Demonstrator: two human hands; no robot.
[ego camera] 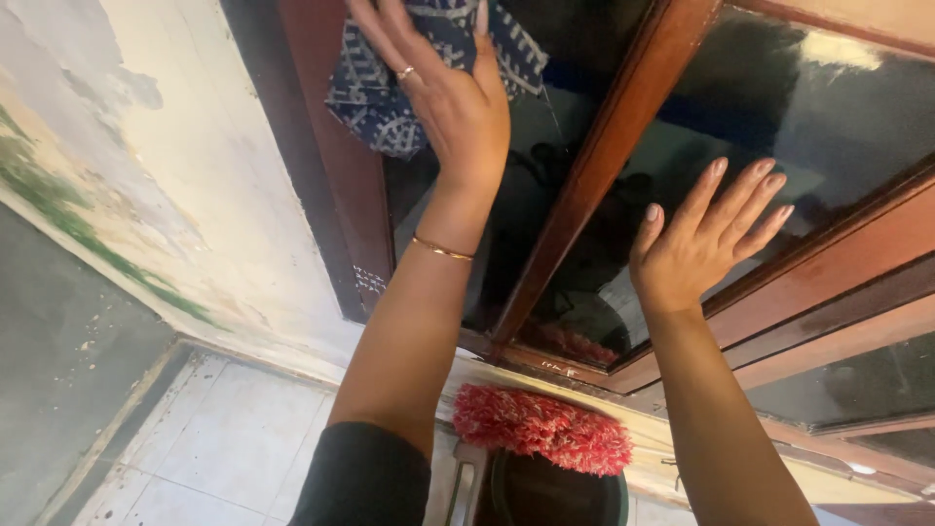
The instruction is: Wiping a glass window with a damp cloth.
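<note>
My left hand (443,83) presses a blue cloth with a white pattern (390,93) flat against the dark glass of the left window pane (526,185); a ring and a thin gold bracelet show on that hand and wrist. My right hand (696,244) rests open, fingers spread, against the glass of the right pane (818,107), holding nothing. A brown wooden window frame (604,156) runs between the two panes.
A red fluffy mop head (541,429) lies over a dark green bucket (560,492) below the window. A peeling, stained white wall (146,175) stands to the left, with a pale tiled floor (224,448) beneath it.
</note>
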